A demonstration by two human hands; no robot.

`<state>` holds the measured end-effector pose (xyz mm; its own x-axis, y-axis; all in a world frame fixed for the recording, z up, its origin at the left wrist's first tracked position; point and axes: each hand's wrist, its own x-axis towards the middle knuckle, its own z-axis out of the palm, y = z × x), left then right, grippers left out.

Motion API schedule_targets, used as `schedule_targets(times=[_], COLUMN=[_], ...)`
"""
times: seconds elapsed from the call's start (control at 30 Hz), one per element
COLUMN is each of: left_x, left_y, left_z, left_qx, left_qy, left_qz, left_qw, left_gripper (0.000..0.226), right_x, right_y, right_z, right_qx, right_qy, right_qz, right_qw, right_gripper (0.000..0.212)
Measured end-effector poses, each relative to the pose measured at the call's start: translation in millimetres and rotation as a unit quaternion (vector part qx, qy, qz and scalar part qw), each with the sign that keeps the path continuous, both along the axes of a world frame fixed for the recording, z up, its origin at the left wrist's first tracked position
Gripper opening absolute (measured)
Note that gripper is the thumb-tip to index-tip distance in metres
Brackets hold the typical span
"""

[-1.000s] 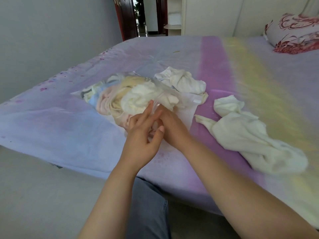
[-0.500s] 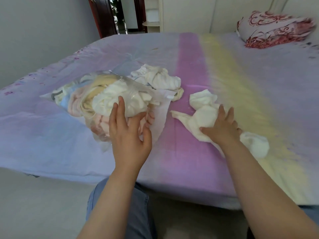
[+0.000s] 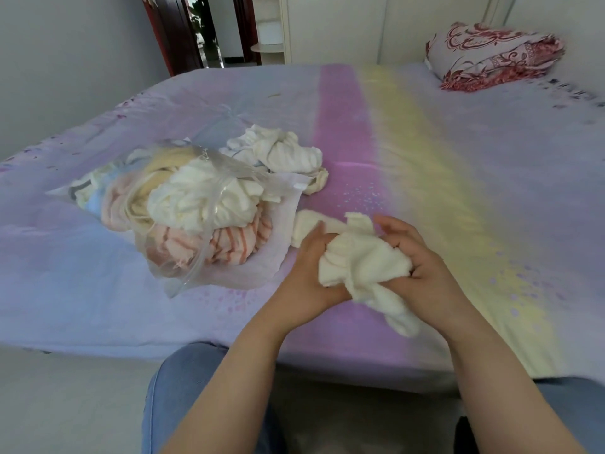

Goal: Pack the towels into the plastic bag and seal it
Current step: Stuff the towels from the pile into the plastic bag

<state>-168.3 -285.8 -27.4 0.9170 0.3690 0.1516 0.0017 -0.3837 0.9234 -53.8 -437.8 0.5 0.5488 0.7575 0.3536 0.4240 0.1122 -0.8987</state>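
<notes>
Both hands on it now: left hand (image 3: 309, 268) and right hand (image 3: 422, 267) each have a grip closed around the crumpled cream terry towel (image 3: 361, 267), just above the bed (image 3: 491, 191). The clear plastic zip bag (image 3: 203, 221) beside them bulges, its mouth gaping. Risk: stuffing more in could leave the seal unable to close, and the loose white towel (image 3: 284, 152) behind it still waits.

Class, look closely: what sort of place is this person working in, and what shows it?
Most likely a bedroom at home. The work surface is a bed with a pastel sheet, a folded patterned quilt lies at its far corner, and a doorway opens behind.
</notes>
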Motion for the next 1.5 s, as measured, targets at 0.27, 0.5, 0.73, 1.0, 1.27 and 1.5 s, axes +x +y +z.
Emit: schedule_targets(times=[0.27,0.5,0.73,1.0,1.27,1.5], left_x=[-13,-27,-72,-63,-77,-85], left_y=[0,-9,18,34,59,60], left_z=[27,40,-7,-36,-42,-44], left_qx=[-0.271,-0.059,0.238,-0.269,-0.025,0.036], left_qy=[-0.128,0.010,-0.201,-0.152,0.011,-0.046], left_qz=[0.071,0.084,0.563,0.523,0.539,0.541], left_qw=[0.951,0.995,0.765,0.795,0.842,0.839], left_gripper=[0.055,0.035,0.058,0.096,0.044,0.045], right_x=[-6,-29,-33,-76,-83,-90], right_y=[5,47,81,175,186,231], right_z=[2,-15,-12,-14,-41,-12], right_qx=[0.035,0.053,-0.012,0.003,-0.078,-0.178], right_qy=[0.162,0.168,-0.039,-0.225,-0.188,-0.398], right_qz=[0.140,-0.026,-0.086,-0.170,0.159,0.099], right_qw=[0.976,0.984,0.995,0.959,0.966,0.895], right_gripper=[0.091,0.012,0.027,0.058,0.056,0.061])
